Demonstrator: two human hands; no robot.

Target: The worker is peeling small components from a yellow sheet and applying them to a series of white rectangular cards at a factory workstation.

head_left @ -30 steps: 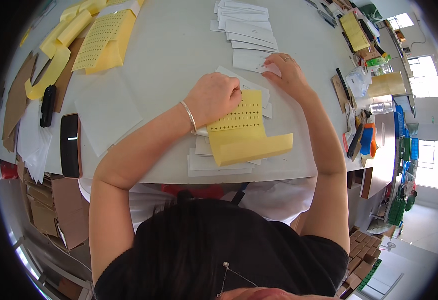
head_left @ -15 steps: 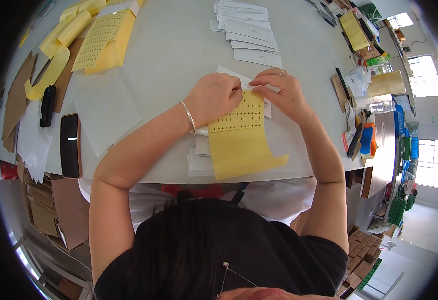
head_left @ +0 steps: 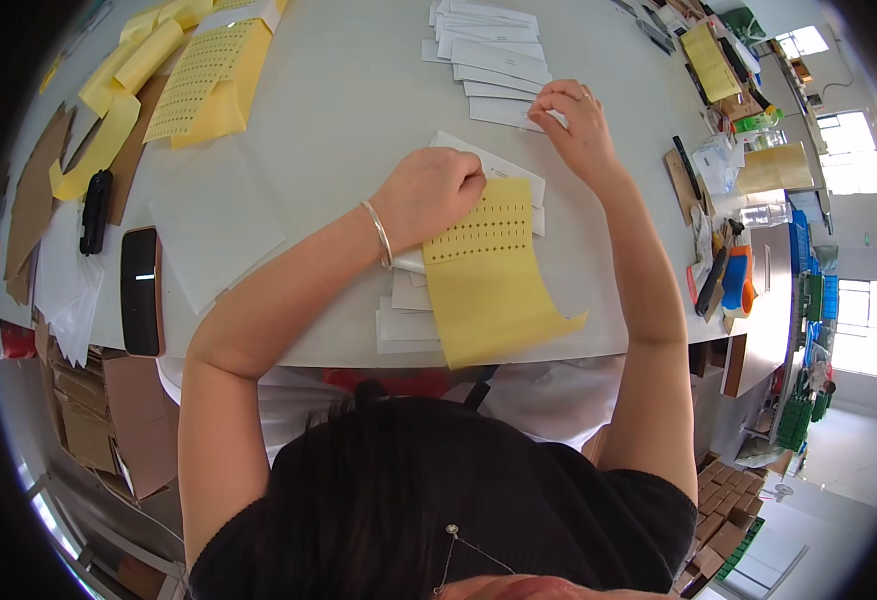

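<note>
Yellow sheet (head_left: 494, 285) with dark dot rows, white envelopes (head_left: 494, 62).

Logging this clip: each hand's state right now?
Left hand: closed, pressing the yellow perforated sticker sheet.
Right hand: pinching a small clear sticker.

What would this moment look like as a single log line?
left hand: resting on yellow sheet | right hand: pinching small clear piece over white slips | table: phone at left

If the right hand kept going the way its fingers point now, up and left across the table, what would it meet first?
Probably the row of white envelopes fanned out just beyond the right hand. Its fingertips already sit at the nearest envelope's edge and seem to pinch a small clear piece, though whether they touch the envelope is unclear.
</note>
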